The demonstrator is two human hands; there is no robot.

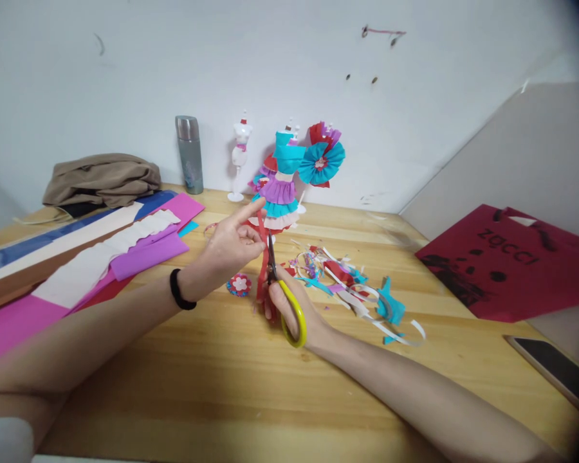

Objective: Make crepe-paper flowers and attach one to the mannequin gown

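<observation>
My right hand (pixel 289 308) grips yellow-handled scissors (pixel 296 312), their dark blades pointing up and away from me. Along the blades runs a narrow red strip (pixel 262 273), apparently crepe paper. My left hand (pixel 231 244) pinches this strip near its upper part, index finger stretched forward. Whether the blades are cutting into it, I cannot tell. Just left of the strip lies a small round flower piece (pixel 239 285) in red, blue and pink. Beyond my hands stands a mini dress form (pixel 285 170) in a blue top and ruffled purple, blue and pink skirt.
Paper scraps (pixel 347 283) lie right of my hands. Coloured paper sheets (pixel 91 270), brown cloth (pixel 101 180) and a flask (pixel 190 157) are left. Behind stand a white dress form (pixel 240 154) and one with a blue flower (pixel 321 164). A red bag (pixel 506 270) and phone (pixel 554 370) sit right.
</observation>
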